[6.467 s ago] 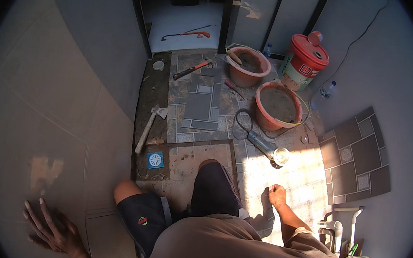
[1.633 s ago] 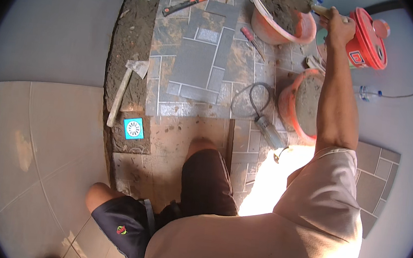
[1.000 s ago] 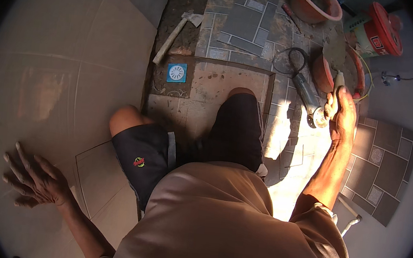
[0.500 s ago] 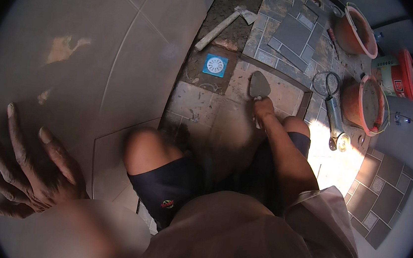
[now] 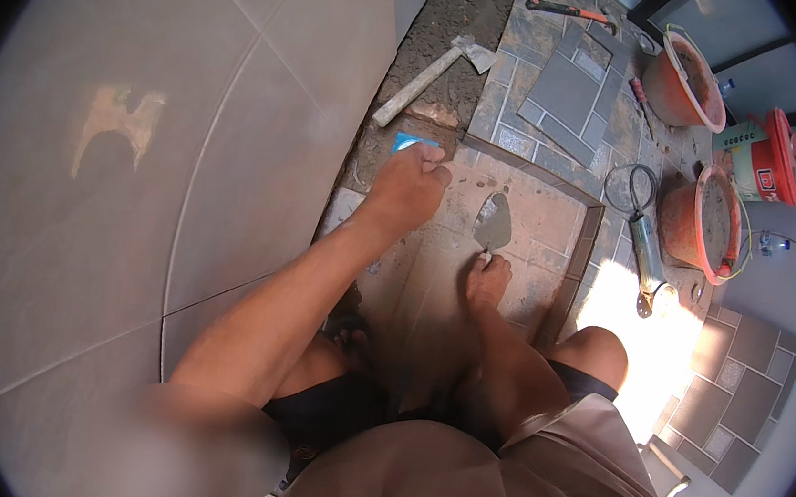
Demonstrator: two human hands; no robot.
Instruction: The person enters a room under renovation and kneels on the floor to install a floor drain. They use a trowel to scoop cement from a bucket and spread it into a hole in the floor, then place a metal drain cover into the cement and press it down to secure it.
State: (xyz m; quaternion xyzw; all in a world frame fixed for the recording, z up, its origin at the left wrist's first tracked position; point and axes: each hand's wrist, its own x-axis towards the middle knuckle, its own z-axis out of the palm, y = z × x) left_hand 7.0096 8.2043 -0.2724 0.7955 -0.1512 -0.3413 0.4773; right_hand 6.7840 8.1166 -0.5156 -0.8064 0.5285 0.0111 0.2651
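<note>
My left hand (image 5: 408, 192) reaches forward over a square floor drain cover (image 5: 408, 141) with a blue edge. Its curled fingers grip the near side of the cover and hide most of its white, slotted middle. In my right hand (image 5: 488, 281) is the handle of a pointing trowel (image 5: 493, 224), its blade aimed away from me above the dusty floor tiles and coated with wet grey mortar. Just beyond the drain cover lies a hatchet (image 5: 433, 79) with a pale handle, resting on rough mortar.
Grey patterned tiles (image 5: 566, 92) form a raised area at the far right, with an orange-handled hammer (image 5: 569, 12) on top. Two orange buckets (image 5: 698, 215), a red-lidded pail (image 5: 775, 165) and an angle grinder (image 5: 645, 253) stand or lie to the right. A large tiled wall (image 5: 266, 130) rises at left.
My left hand has left the wall at the left and come forward onto the drain cover. My right hand still holds the trowel, now lower in the picture. The view has shifted slightly.
</note>
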